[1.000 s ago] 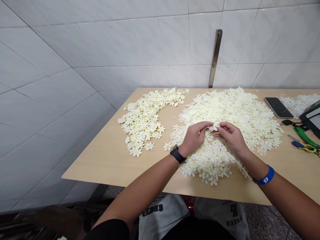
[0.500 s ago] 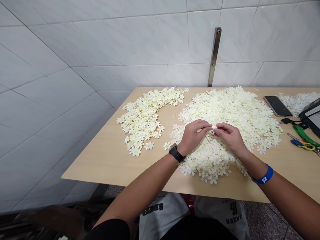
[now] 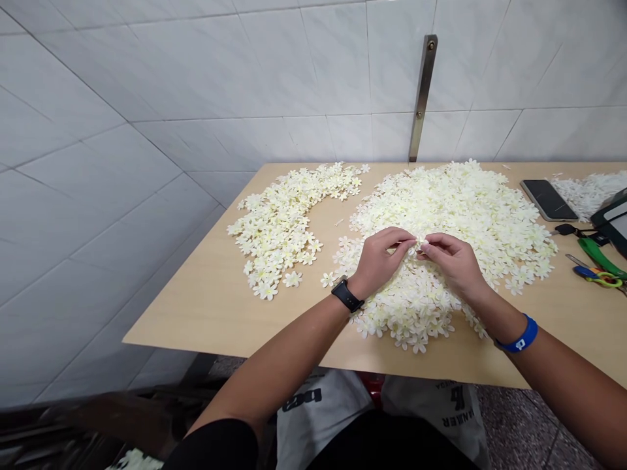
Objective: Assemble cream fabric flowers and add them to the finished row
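Observation:
A small white artificial flower (image 3: 419, 243) is pinched between my two hands, fingertip to fingertip. My left hand (image 3: 385, 256), with a black watch on its wrist, closes its thumb and fingers on the flower's left side. My right hand (image 3: 453, 260), wearing a blue wristband, grips it from the right. Both hands hover over a large heap of loose white flowers (image 3: 455, 202) with yellowish centres. Farther left lies a curved, smaller pile of similar flowers (image 3: 277, 228). My fingers partly hide the held flower.
On the table (image 3: 206, 313) at right lie a phone (image 3: 548, 200), a pile of small white pieces (image 3: 585, 192), scissors (image 3: 595, 275), a green-handled tool (image 3: 600, 256) and a dark case (image 3: 614, 219). A metal bar (image 3: 423, 98) is fixed to the tiled wall behind.
The view has tilted down slightly, so the table sits a little higher. Both hands stay together on the flower, with small finger shifts showing more of its petals.

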### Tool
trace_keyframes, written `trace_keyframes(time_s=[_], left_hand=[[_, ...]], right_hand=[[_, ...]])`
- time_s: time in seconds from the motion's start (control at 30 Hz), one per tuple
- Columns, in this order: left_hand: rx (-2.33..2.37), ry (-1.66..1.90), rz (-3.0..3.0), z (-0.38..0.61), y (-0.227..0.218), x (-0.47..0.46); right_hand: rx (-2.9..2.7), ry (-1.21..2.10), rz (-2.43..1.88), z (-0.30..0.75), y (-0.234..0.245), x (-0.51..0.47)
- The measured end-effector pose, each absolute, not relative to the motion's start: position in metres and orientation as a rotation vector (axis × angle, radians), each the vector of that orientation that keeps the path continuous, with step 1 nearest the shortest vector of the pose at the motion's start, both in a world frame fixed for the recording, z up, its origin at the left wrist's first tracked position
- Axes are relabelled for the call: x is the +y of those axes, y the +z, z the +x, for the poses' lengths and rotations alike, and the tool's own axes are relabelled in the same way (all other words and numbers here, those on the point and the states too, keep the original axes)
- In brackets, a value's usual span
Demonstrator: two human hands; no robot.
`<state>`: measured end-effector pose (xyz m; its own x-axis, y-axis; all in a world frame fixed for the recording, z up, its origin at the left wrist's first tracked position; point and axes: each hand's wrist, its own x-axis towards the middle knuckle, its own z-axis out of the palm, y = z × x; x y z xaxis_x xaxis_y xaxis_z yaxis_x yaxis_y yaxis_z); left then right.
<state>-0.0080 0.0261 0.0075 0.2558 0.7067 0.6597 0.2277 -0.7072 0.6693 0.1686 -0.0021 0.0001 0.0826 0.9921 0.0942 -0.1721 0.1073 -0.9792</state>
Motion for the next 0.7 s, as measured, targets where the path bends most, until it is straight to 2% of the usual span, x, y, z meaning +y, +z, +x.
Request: trace_keyframes(time_s=[0.7], left_hand=[[0.707, 1.081, 1.108, -0.0064, 0.0109, 0.0308]], right_hand=[[-0.995, 1.054, -1.129, 0.1683, 0.0022, -0.0018]])
